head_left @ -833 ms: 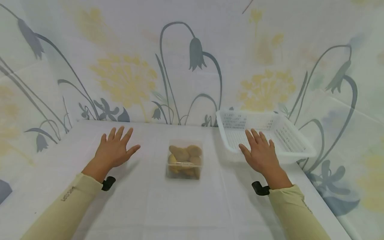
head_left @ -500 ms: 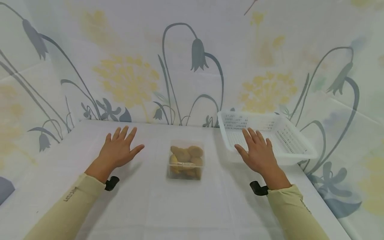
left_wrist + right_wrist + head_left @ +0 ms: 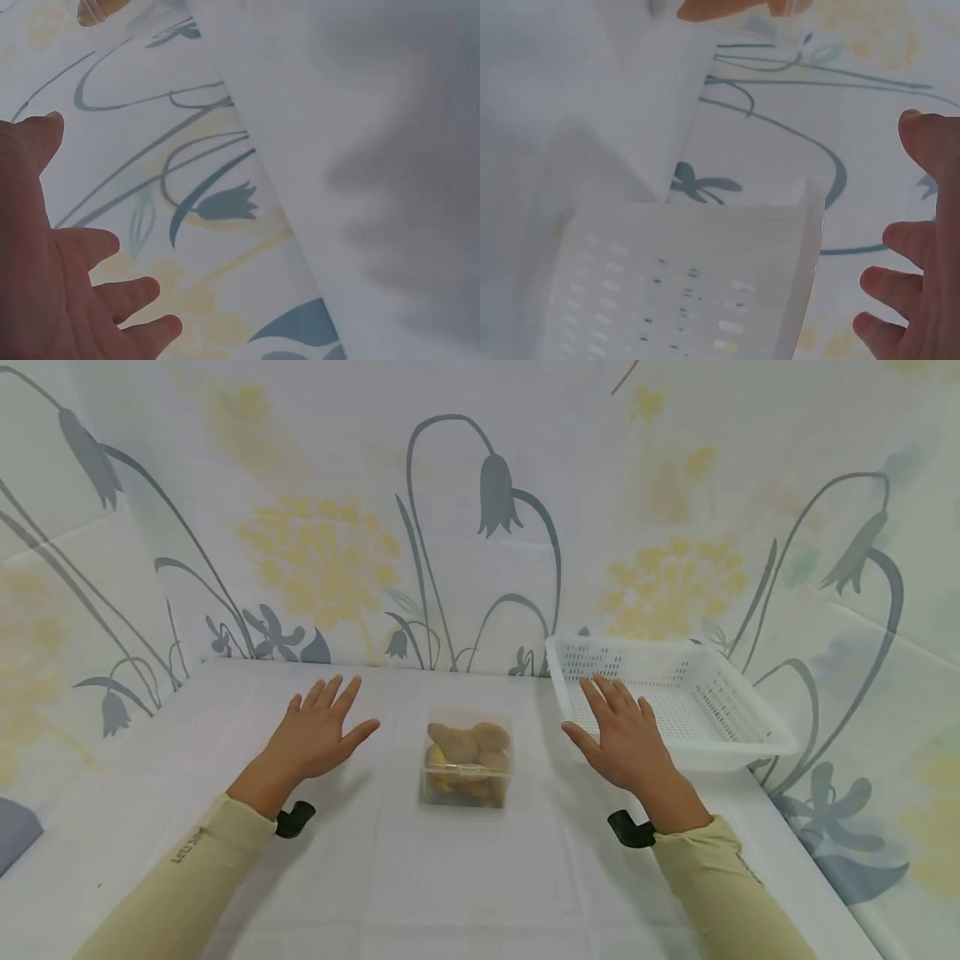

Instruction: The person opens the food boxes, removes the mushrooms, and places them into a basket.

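Note:
A clear plastic box (image 3: 467,768) filled with rounded, golden-brown pieces stands on the white table between my two hands. To its left, my left hand (image 3: 313,742) hovers over the table, fingers straight and spread, holding nothing. My right hand (image 3: 624,742) is right of the box, also with straight, spread fingers and nothing in it; in the head view it overlaps the left part of a white perforated basket (image 3: 718,748). Both wrist views catch a piece of the box at the top edge, and the right wrist view shows the basket's wall (image 3: 667,277) near the fingers.
The basket stands at the table's back right corner. Behind the table (image 3: 465,877) hangs a pale floral cloth (image 3: 345,460), which also covers both sides. A grey-blue object (image 3: 17,835) pokes in at the far left edge.
Both hands have moved inward, the left one to the right and the right one to the left, nearer the box. The box and basket stay in place; the head view has shifted slightly.

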